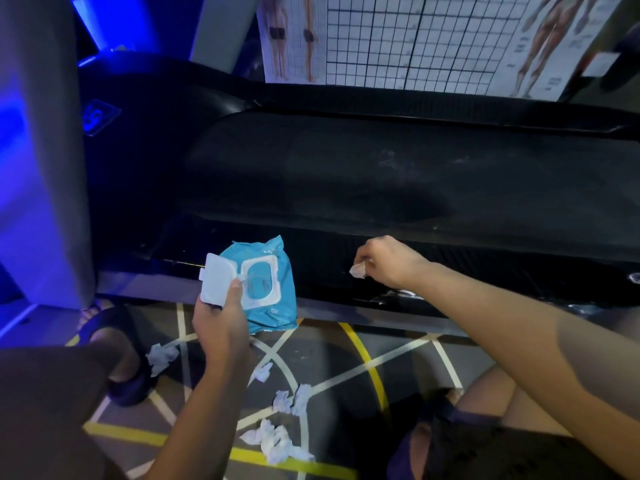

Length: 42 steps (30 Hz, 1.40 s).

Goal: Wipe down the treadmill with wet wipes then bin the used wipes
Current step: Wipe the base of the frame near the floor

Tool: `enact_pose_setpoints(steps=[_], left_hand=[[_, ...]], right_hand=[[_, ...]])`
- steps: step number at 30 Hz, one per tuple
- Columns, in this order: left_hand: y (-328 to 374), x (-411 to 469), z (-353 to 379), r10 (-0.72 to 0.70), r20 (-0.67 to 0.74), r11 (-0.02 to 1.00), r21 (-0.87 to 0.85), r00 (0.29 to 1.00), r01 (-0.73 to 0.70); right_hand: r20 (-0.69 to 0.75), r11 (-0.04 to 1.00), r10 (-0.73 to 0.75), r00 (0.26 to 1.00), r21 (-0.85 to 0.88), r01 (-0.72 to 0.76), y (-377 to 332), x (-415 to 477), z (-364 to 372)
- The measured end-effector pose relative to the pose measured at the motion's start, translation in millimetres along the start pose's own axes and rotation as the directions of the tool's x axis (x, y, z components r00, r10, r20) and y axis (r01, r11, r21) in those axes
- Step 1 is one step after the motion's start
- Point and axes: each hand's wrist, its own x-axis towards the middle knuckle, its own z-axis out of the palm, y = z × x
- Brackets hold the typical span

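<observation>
1. Head view: the left hand (216, 327) grips the blue wipes pack (268, 296), thumb at its open white lid (216, 280), over the treadmill's (381, 174) near edge.
2. The right hand (388, 261) pinches a crumpled wipe (358, 270) against the side rail (485, 265), apart from the pack.
3. Used wipes (273, 441) lie scattered on the floor (346, 358) below; the dark belt extends beyond both hands.

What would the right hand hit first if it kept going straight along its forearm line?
Probably the blue wipe pack held by the left hand. The right hand, pinching a crumpled wipe, points left along the treadmill's side rail; depth is unclear, so it might pass behind.
</observation>
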Motion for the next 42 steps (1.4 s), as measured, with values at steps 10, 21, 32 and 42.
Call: enact_pose_setpoints(steps=[10, 21, 32, 42], left_hand=[[1.3, 3.6, 1.3, -0.001, -0.015, 1.0, 0.007, 1.0, 0.001], [-2.9, 5.3, 1.7, 0.003, -0.012, 1.0, -0.02, 1.0, -0.004], [-3.7, 9.2, 4.4, 0.036, -0.046, 0.999, -0.023, 0.998, -0.037], [-7.3, 17.1, 4.7, 0.076, -0.068, 0.997, -0.003, 0.995, -0.076]], right_hand=[[-0.133, 0.992, 0.126, 0.983, 0.012, -0.125, 3.6, 13.5, 8.7], [-0.101, 0.963, 0.092, 0.991, 0.262, -0.063, 3.3, 21.0, 20.7], [-0.138, 0.992, -0.015, 0.99, 0.125, 0.033, 2.8, -5.3, 28.3], [-0.159, 0.943, 0.071, 0.985, 0.332, -0.014, 30.6, -23.8, -11.5]])
